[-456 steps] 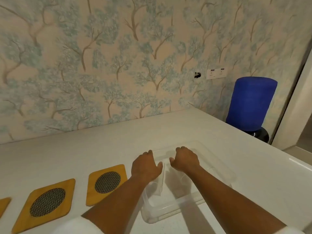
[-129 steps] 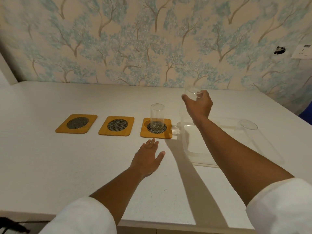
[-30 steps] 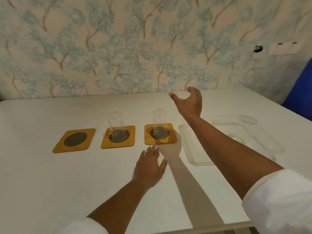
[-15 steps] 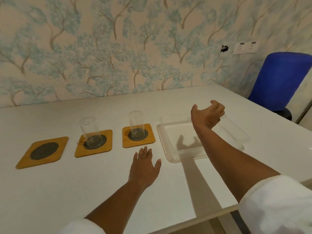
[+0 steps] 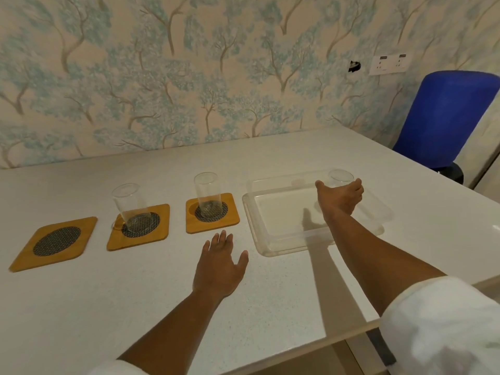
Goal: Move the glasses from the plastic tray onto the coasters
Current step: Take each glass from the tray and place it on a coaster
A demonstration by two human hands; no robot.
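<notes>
Clear last glass at plastic tray's far right corner, right hand curled around it, left hand flat, fingers spread on desk.

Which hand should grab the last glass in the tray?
The right hand: it is already curled around the last glass in the plastic tray. The left hand lies flat on the table, farther away.

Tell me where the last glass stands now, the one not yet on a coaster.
In the head view the last glass stands upright in the far right corner of the plastic tray, right of the three coasters, with the right hand curled around it.
</notes>
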